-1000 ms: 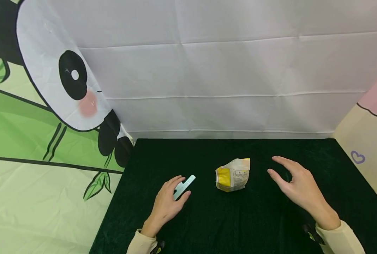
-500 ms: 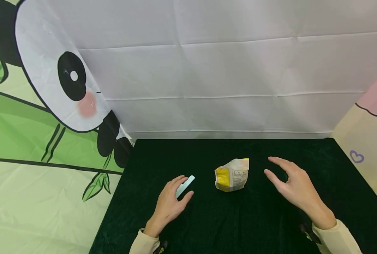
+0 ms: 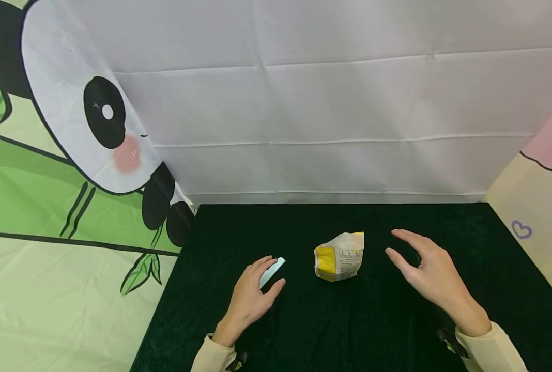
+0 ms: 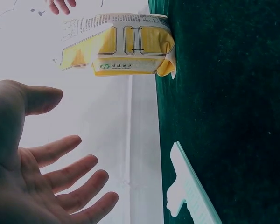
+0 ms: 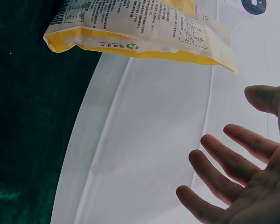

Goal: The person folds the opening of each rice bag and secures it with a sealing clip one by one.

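A yellow and white printed food bag [image 3: 339, 257] stands on the dark green cloth, its top crumpled and leaning right. To its left lies a pale mint bag clip [image 3: 272, 272], long and straight; in the left wrist view the clip [image 4: 192, 191] shows a tab on one side. My left hand [image 3: 249, 300] hovers over the near end of the clip and hides part of it. In the left wrist view its fingers are spread, with nothing between them. My right hand [image 3: 436, 274] is held in the air right of the bag, thumb and fingers apart, palm facing the bag.
Dark green cloth [image 3: 322, 330] covers the table. A white sheet [image 3: 332, 113] hangs along the back edge. Printed fabric with a panda [image 3: 132, 181] borders the left side, and a cream and pink panel [image 3: 536, 206] borders the right.
My left hand has shifted a little right, covering more of the clip. The right hand has drifted slightly left toward the bag. Bag and clip stay in place.
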### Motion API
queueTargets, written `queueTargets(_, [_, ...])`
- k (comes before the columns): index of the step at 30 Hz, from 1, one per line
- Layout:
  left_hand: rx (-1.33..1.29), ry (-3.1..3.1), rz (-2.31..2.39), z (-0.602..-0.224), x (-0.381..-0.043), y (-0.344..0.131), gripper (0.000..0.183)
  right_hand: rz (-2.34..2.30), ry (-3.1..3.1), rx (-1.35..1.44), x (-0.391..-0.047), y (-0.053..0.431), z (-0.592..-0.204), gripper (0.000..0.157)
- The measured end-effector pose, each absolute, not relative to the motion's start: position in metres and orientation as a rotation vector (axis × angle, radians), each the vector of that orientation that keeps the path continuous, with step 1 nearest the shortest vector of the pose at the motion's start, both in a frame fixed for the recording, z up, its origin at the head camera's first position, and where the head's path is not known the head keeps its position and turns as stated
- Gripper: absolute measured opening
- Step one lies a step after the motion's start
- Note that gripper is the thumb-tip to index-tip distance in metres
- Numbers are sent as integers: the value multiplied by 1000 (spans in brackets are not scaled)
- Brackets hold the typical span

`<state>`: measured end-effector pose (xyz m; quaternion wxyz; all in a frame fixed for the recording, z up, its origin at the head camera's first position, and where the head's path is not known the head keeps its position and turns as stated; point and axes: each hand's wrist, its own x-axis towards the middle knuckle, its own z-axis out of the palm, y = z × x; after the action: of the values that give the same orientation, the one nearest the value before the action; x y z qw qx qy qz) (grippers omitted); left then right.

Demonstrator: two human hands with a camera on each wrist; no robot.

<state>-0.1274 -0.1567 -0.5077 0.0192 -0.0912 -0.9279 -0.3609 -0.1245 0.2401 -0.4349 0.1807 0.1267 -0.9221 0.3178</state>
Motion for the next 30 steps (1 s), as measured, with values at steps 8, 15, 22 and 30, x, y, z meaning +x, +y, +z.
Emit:
queueTargets(8, [-296, -2859, -1127, -508, -128, -157, 52, 905, -2588, 368, -126, 237, -436, 45])
queueTargets(15, [-270, -2880, -1137, -509, -127, -155, 52, 909, -2587, 367, -127, 233, -437, 45])
queueTargets(22, [-284, -2874, -1147, -510, -126, -155, 52, 935, -2589, 371, -127, 230, -437, 45])
queueTargets(30, [-282, -2871, -1166, -509, -125, -155, 52, 936, -2603, 374, -128, 227, -438, 45])
